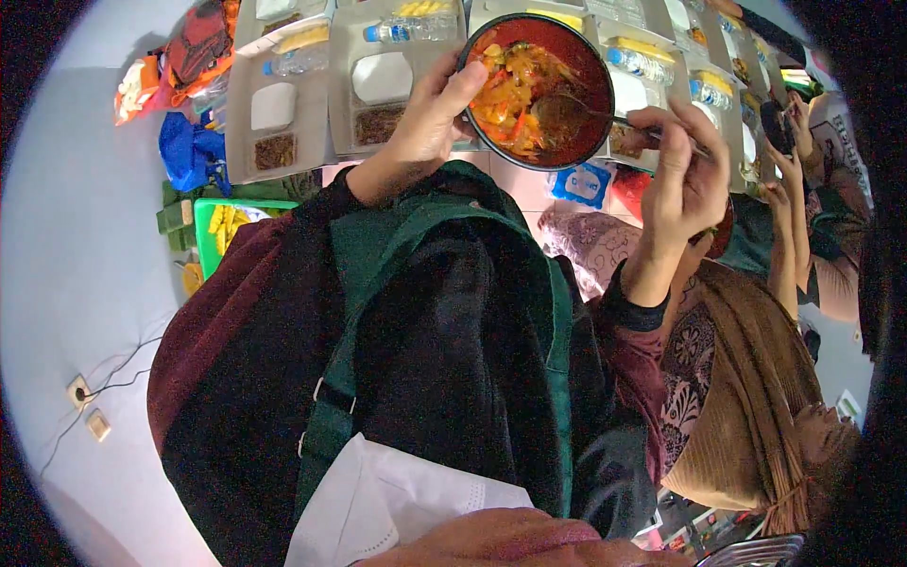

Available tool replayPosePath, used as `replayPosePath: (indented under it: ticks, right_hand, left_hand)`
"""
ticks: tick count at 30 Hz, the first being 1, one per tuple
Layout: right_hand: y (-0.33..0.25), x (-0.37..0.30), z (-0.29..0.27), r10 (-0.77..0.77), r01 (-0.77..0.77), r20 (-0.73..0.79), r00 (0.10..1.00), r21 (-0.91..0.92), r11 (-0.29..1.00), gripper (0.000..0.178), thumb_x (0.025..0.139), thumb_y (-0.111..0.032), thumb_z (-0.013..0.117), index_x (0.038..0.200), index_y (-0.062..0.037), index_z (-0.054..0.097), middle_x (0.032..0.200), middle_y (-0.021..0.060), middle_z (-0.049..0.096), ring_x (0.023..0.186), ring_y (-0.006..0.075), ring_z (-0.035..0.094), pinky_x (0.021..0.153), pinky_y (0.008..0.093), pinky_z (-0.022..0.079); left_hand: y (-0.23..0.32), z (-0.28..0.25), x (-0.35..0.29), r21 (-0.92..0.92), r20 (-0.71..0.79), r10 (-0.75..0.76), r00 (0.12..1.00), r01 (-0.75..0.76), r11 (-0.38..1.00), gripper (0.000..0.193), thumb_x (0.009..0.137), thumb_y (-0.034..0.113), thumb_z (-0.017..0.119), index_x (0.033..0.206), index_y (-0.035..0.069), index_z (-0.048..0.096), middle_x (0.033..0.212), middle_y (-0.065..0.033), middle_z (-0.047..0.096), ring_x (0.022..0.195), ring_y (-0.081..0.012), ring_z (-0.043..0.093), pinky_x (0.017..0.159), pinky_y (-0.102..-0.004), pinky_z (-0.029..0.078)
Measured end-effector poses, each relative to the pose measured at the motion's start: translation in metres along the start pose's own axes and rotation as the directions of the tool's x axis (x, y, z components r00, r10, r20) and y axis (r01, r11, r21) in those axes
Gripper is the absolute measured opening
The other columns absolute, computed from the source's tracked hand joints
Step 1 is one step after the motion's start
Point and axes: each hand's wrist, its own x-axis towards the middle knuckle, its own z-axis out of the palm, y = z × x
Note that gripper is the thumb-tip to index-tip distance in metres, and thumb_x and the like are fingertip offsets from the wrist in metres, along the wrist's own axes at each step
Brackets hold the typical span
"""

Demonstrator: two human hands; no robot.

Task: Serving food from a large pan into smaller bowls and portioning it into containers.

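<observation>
My left hand grips the left rim of a round bowl, dark outside and reddish inside, with the thumb over its edge. Orange-yellow saucy food with red and pale pieces fills the bowl's left part. A metal spoon dips into the sauce at the right. Its handle runs to my right hand, whose fingers close around it. Just beyond the bowl stand open cardboard meal boxes, holding white wrapped portions, dark brown food and small water bottles.
A green crate with yellow items and a blue plastic bag lie at the left. On the floor beneath the boxes is a blue-and-white pack. A person in a brown head covering sits close at my right; other people are beyond.
</observation>
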Motion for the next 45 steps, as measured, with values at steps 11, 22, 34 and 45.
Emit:
replayPosePath:
  ticks: [11, 22, 34, 45]
  right_hand:
    - [0.003, -0.016, 0.008, 0.070, -0.056, 0.067, 0.995, -0.191, 0.980, 0.018, 0.087, -0.004, 0.048, 0.103, 0.0037, 0.052, 0.076, 0.0096, 0.064, 0.057, 0.0076, 0.056, 0.053, 0.0196, 0.047]
    - [0.048, -0.018, -0.001, 0.503, -0.393, -0.188, 0.843, 0.424, 0.816, 0.023, 0.091, -0.012, 0.043, 0.108, 0.0039, 0.045, 0.077, 0.0185, 0.060, 0.053, 0.0173, 0.056, 0.050, 0.0293, 0.050]
    - [0.051, -0.007, 0.004, 0.382, -0.230, -0.311, 0.870, 0.430, 0.873, 0.024, 0.090, -0.013, 0.046, 0.107, 0.0025, 0.043, 0.087, 0.0247, 0.059, 0.064, 0.0259, 0.062, 0.059, 0.0399, 0.055]
    - [0.035, -0.002, 0.004, 0.331, -0.208, -0.338, 0.881, 0.352, 0.912, 0.023, 0.089, -0.012, 0.047, 0.106, 0.0028, 0.042, 0.080, 0.0222, 0.060, 0.056, 0.0226, 0.060, 0.055, 0.0353, 0.054]
  left_hand:
    - [-0.004, 0.003, -0.004, 0.086, -0.065, 0.031, 0.997, -0.026, 0.996, 0.068, 0.078, 0.044, 0.060, 0.125, 0.001, 0.035, 0.106, -0.0118, 0.052, 0.090, -0.0179, 0.058, 0.055, -0.0264, 0.053]
    - [0.000, 0.009, 0.000, -0.001, -0.033, -0.011, 0.999, 0.011, 1.000, 0.062, 0.081, 0.040, 0.057, 0.125, 0.003, 0.036, 0.112, -0.0116, 0.050, 0.097, -0.0214, 0.057, 0.067, -0.0349, 0.054]
    - [0.001, 0.005, 0.006, -0.107, 0.007, -0.039, 0.999, 0.040, 0.993, 0.059, 0.083, 0.041, 0.054, 0.125, 0.003, 0.036, 0.114, -0.0108, 0.051, 0.101, -0.0209, 0.055, 0.076, -0.0385, 0.051]
    - [0.003, 0.001, 0.006, -0.110, 0.048, -0.056, 0.997, 0.061, 0.992, 0.062, 0.082, 0.044, 0.053, 0.124, 0.002, 0.035, 0.114, -0.0120, 0.050, 0.099, -0.0221, 0.056, 0.074, -0.0406, 0.052]
